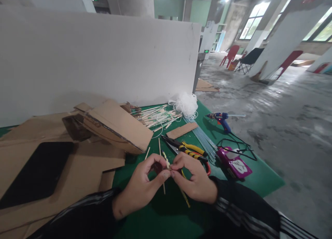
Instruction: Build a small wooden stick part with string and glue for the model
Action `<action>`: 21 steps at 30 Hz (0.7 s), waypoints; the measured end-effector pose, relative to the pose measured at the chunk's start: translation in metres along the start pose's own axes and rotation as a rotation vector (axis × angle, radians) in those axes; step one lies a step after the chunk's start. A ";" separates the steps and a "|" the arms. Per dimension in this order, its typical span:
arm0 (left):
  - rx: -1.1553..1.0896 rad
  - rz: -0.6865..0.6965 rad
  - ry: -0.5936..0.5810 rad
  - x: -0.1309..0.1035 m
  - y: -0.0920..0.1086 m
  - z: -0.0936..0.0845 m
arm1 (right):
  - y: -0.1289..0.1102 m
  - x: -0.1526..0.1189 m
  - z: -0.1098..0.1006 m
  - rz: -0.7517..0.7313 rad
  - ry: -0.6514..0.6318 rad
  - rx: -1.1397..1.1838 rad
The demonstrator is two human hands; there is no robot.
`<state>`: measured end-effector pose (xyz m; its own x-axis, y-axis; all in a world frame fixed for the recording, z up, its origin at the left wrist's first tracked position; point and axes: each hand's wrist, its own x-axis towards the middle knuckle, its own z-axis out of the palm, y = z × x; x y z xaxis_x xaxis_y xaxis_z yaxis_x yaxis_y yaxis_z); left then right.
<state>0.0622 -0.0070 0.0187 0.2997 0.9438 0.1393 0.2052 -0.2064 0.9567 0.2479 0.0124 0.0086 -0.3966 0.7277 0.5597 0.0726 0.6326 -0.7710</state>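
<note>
A small pale, twisted-looking piece [166,160] stands up between my hands over the green table top. My left hand [146,179] pinches it between thumb and index finger. Close against its lower end, my right hand [193,178] is closed in a pinch; fingertips hide what exactly lies between them. Thin wooden sticks lie below and behind the hands, one stick [159,145] showing just beyond the left fingers. Pliers with yellow and black handles [193,152] lie just past my right hand, by a red handle [208,168].
Cut cardboard [121,123] and a flat black panel [38,173] cover the left. Behind lie bundled sticks [158,118], white cord [185,106], a cardboard strip [181,130] and clear glue sticks [202,137]. A blue glue gun [223,121] and purple box [234,163] sit right; a white board [103,59] stands behind.
</note>
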 end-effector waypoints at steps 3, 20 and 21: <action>-0.014 -0.009 0.041 -0.001 -0.002 0.002 | 0.000 0.000 -0.001 0.008 0.003 -0.010; -0.034 -0.046 0.001 0.002 0.001 0.000 | -0.002 0.000 -0.001 0.026 0.001 -0.008; -0.027 -0.046 -0.002 0.001 0.001 0.000 | -0.001 0.000 -0.001 0.027 0.002 -0.007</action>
<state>0.0630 -0.0059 0.0199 0.2926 0.9516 0.0945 0.1939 -0.1558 0.9686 0.2486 0.0113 0.0097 -0.3921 0.7449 0.5398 0.0893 0.6149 -0.7836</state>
